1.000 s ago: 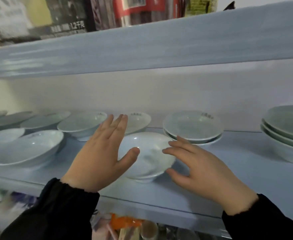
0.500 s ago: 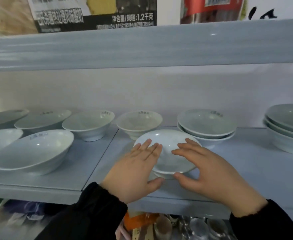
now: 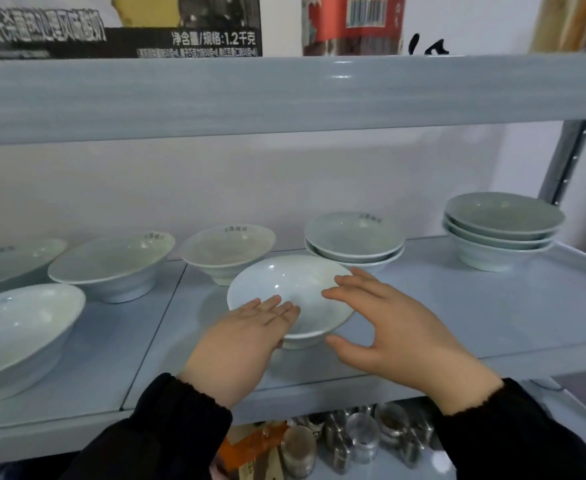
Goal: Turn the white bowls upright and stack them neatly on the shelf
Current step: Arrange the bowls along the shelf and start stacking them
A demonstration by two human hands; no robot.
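A white bowl [image 3: 295, 285] stands upright near the front of the grey shelf [image 3: 457, 323]. My left hand [image 3: 243, 344] lies with straight fingers over its near-left rim. My right hand [image 3: 398, 337] has spread fingers at the right rim, with the thumb down by the bowl's foot. Behind it stand a single upright bowl [image 3: 229, 247], a stack of two bowls [image 3: 353, 237] and, far right, a stack of three bowls [image 3: 502, 223]. More upright bowls sit to the left: one bowl [image 3: 111, 261] at the back and a large bowl [image 3: 18, 327] in front.
The upper shelf's beam [image 3: 284, 95] hangs low over the bowls, with packages on top. A metal post [image 3: 565, 161] stands at the right rear. Steel cups [image 3: 360, 441] sit on the level below. Bare shelf lies right of my hands.
The view shifted so that the bowls sit more to the right. My left hand came down from above onto the bowl's left rim. My right hand stays at the right rim.
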